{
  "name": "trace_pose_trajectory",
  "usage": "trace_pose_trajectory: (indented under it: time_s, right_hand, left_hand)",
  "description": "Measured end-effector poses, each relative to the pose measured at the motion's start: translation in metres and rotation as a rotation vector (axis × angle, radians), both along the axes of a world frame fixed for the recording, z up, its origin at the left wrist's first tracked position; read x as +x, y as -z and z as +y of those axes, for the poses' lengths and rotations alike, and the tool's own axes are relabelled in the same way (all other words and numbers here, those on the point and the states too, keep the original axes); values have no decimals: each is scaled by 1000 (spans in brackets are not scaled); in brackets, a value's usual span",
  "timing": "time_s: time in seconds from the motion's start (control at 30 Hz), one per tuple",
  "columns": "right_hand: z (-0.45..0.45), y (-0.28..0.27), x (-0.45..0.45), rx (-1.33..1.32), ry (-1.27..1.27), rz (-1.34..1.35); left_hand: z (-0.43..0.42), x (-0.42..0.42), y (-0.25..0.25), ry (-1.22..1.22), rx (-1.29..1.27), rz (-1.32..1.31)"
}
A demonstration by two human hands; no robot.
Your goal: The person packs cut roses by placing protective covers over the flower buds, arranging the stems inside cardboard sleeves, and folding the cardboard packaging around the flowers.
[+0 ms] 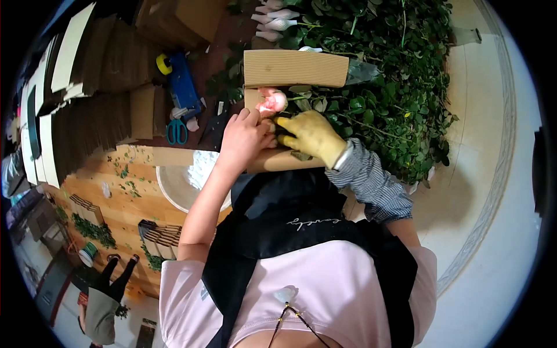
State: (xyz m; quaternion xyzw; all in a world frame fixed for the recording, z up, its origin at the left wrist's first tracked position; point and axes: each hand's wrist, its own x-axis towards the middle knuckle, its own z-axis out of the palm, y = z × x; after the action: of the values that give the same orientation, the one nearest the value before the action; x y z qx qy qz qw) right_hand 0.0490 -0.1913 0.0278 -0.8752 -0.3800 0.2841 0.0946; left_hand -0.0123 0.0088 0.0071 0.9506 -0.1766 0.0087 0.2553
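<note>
My left hand (248, 134) is bare, its fingers curled together over the near edge of a cardboard sheet. Opposite it, my right hand (312, 136) wears a yellow glove, with thumb and fingers bent toward the left fingertips. Whatever sits between the two hands is mostly hidden. Just beyond them a pink rose (272, 103) lies on the cardboard, its leafy stem running right. Behind the rose is a folded piece of corrugated cardboard (296, 68), with clear plastic at its right end.
Leafy stems (389, 104) pile up on the right. Wrapped buds (277, 23) lie at the back. Scissors (176, 131), a blue tool (184, 84) and cardboard stacks (110, 116) are at left. Below the table edge stands a white basin (174, 187). Another person (103, 307) is at lower left.
</note>
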Motion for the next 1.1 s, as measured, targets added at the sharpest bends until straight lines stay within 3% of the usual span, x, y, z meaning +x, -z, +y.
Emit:
trace_pose_trajectory:
  time_s: [0.07,0.13,0.23,0.33,0.4,0.47,0.6,0.67,0.73,0.87,1.07,1.1]
  right_hand:
    - [-6,1,-3,176,370,-79]
    - [-3,4,0,49,400,-122]
    - [-6,24,1,129,286,-246]
    - [-9,15,0,64,207,-72]
    - [-16,14,-5,294,481,-108]
    - [-19,13,2,377,786,222]
    - [-6,4,-2,359,359,-343]
    - [0,9,0,278,372,-324]
    - [0,31,2,20,290,-394]
    - [-14,25,6,210,316,-246]
    - [-4,22,16,-38,174,-206]
    - [-5,13,23,-34,230,-62]
  left_hand:
    - [1,-1,2,26,20,22]
    - [-1,-2,-3,47,41,56]
    - [0,2,-6,80,6,32]
    - [0,-2,-4,94,7,40]
    - [0,-3,-3,89,36,70]
    - [-1,-5,-3,72,15,72]
    - [-2,-7,0,57,-12,45]
    - [0,-4,-2,55,-79,82]
    - [1,-4,2,31,-119,96]
    - [1,-7,-2,-29,-155,131]
    - [-1,-5,-9,6,-133,152]
    - [-1,-5,-9,12,-131,146]
